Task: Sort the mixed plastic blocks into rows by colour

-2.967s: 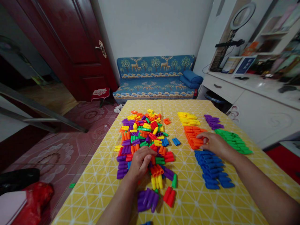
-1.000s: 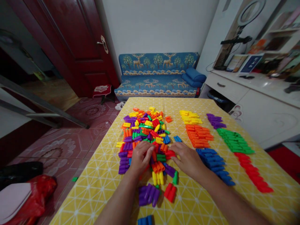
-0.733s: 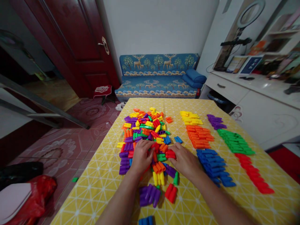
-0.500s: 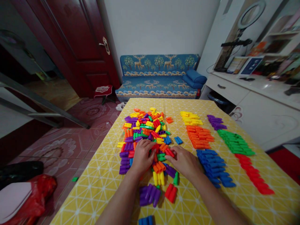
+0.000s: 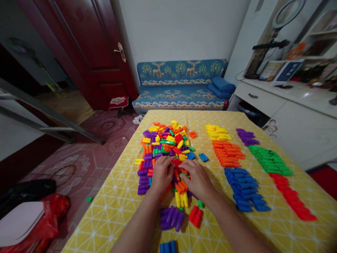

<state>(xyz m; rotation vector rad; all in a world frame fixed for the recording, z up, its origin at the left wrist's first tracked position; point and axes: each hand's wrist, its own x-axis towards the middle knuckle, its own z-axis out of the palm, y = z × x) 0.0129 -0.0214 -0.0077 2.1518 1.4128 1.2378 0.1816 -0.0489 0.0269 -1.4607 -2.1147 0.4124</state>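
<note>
Hands (image 5: 162, 174) (image 5: 197, 177) curled over mixed pcs (image 5: 170, 139), can't tell grip; red bag (image 5: 55, 219) touching pale slab (image 5: 22, 221).

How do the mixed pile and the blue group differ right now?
Colour: the mixed pile combines many colours; the blue group is all blue.
Pose: the mixed pile lies jumbled; the blue group lies mostly lined up.
Contact: both hands are at the mixed pile, none at the blue group.
Shared: both rest on the yellow tablecloth.

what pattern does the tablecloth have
The tablecloth is yellow with white lines crossing into triangles; it shows best in the head view.
</note>
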